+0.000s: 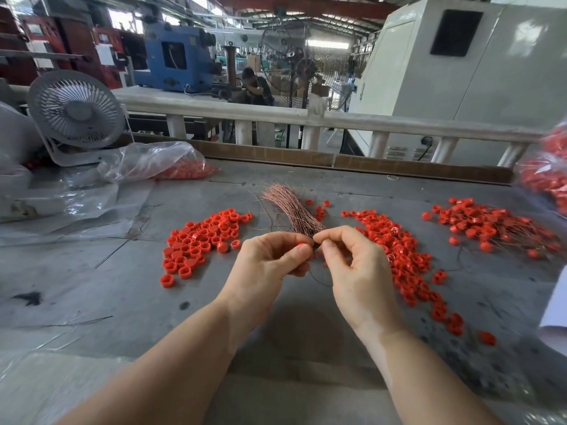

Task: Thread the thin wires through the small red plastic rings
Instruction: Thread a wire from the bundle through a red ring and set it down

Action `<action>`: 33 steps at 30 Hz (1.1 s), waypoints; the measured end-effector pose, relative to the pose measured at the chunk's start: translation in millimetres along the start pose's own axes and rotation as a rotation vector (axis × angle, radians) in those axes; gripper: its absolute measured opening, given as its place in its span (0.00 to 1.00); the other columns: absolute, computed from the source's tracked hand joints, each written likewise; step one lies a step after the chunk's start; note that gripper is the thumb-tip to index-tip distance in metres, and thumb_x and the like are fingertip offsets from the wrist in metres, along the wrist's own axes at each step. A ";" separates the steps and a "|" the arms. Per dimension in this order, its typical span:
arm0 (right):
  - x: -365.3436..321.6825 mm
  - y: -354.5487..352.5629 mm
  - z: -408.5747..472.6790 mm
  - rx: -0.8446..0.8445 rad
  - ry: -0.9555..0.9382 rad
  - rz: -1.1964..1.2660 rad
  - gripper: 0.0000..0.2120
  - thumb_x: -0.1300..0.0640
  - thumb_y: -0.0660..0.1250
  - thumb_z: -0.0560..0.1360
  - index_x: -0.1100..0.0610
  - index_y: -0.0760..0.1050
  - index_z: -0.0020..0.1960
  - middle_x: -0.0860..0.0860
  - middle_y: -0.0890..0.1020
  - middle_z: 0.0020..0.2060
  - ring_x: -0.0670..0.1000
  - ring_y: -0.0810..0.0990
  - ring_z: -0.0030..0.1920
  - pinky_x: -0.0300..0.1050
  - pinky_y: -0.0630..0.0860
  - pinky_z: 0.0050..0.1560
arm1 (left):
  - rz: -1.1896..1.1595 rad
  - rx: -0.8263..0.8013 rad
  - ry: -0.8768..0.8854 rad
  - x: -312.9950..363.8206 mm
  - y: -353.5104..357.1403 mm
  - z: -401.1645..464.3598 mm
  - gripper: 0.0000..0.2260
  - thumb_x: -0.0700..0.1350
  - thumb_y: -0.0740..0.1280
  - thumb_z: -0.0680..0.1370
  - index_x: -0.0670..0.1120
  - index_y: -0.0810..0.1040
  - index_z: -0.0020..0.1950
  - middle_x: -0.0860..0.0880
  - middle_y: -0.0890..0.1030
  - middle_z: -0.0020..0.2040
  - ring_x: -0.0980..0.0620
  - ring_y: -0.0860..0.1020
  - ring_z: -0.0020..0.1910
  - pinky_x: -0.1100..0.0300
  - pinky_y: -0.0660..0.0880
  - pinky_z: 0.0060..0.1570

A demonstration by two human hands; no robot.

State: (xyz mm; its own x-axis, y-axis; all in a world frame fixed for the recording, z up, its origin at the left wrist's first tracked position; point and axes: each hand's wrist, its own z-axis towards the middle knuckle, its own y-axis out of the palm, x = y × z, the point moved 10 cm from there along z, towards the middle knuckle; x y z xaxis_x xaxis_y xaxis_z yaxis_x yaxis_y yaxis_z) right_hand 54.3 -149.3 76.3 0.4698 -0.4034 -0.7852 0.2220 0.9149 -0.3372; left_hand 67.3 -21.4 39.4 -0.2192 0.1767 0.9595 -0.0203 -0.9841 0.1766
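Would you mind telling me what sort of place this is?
Most likely a factory workshop: a blue machine stands behind the worktable, under a high steel roof, with loose red plastic rings piled for assembly.

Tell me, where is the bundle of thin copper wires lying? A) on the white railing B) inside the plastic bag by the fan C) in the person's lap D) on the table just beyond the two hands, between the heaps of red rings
D: the wire bundle lies on the grey table, fanning away from the left hand and right hand, with red rings heaped either side.
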 end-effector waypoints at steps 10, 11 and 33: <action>0.4 -0.8 0.2 -0.007 0.028 0.036 0.10 0.65 0.64 0.75 0.52 0.79 0.43 0.44 0.82 0.36 0.45 0.79 0.39 0.50 0.77 0.45 | 0.085 -0.027 0.061 11.8 3.9 -3.6 0.10 0.31 0.68 0.71 0.46 0.82 0.39 0.50 0.81 0.31 0.57 0.76 0.28 0.67 0.75 0.33; 0.3 -0.3 0.3 -0.008 0.027 0.038 0.10 0.65 0.64 0.75 0.52 0.79 0.42 0.44 0.82 0.36 0.45 0.79 0.38 0.50 0.77 0.45 | 0.084 -0.030 0.062 12.0 4.1 -4.0 0.10 0.31 0.69 0.71 0.46 0.83 0.38 0.49 0.81 0.31 0.57 0.76 0.29 0.67 0.75 0.33; -0.2 -11.0 4.3 0.065 -0.015 0.212 0.09 0.64 0.64 0.74 0.53 0.78 0.43 0.47 0.82 0.36 0.49 0.82 0.40 0.51 0.79 0.45 | -0.441 -0.206 -0.163 -2.6 25.0 -6.4 0.11 0.39 0.66 0.68 0.46 0.85 0.45 0.46 0.85 0.44 0.54 0.83 0.41 0.65 0.79 0.40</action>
State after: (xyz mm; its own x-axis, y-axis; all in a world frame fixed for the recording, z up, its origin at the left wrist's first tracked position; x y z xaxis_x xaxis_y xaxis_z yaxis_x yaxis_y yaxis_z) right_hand 55.4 -159.4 82.4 0.5245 -0.2027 -0.8269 0.1713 0.9765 -0.1308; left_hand 61.2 -46.5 39.9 0.0079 0.5607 0.8280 -0.2717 -0.7956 0.5414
